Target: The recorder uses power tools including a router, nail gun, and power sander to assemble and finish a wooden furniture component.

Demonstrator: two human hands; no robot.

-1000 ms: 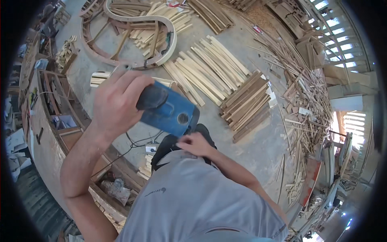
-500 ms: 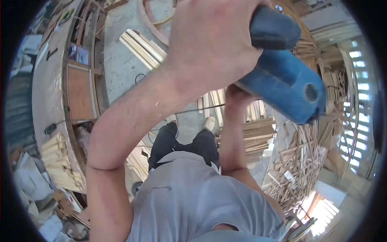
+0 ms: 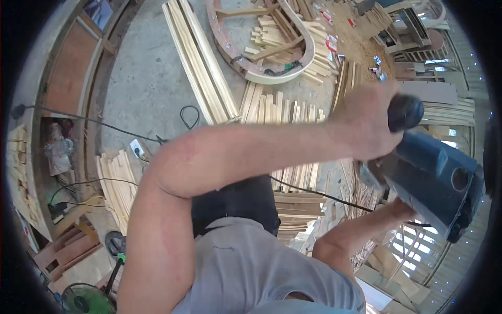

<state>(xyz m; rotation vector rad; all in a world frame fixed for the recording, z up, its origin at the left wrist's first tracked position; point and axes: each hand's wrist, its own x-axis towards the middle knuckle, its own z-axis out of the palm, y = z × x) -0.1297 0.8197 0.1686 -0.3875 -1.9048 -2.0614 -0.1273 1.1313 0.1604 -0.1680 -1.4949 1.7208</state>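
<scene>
And here's the left hand (image 3: 368,123), blurred, fingers closed round the rounded black plastic knob (image 3: 406,111) of a boxy dark-blue power tool (image 3: 434,167)! The tool is up in the air on the right, tilted, its scuffed hard casing showing a round grey disc near the far end. The right hand (image 3: 403,209) is in behind it, mostly hidden, so I can't tell how its fingers are set. A thin black rubbery cable (image 3: 334,198) runs out from under the left forearm towards the tool.

Down below, plenty of timber: long, smooth, straight-edged pale wood strips (image 3: 201,63) on gritty grey concrete (image 3: 141,83), rougher brown planks (image 3: 298,206) stacked lower down, and a looping curved wooden frame (image 3: 226,44) with a pale, smooth outer band. Loose tan sawdust (image 3: 361,42) spreads beyond.

Markings now: a small dark logo (image 3: 225,248) on the soft, creased grey shirt (image 3: 246,267), too small to read; a red-and-white packet (image 3: 331,43) carries print, equally unreadable.
</scene>
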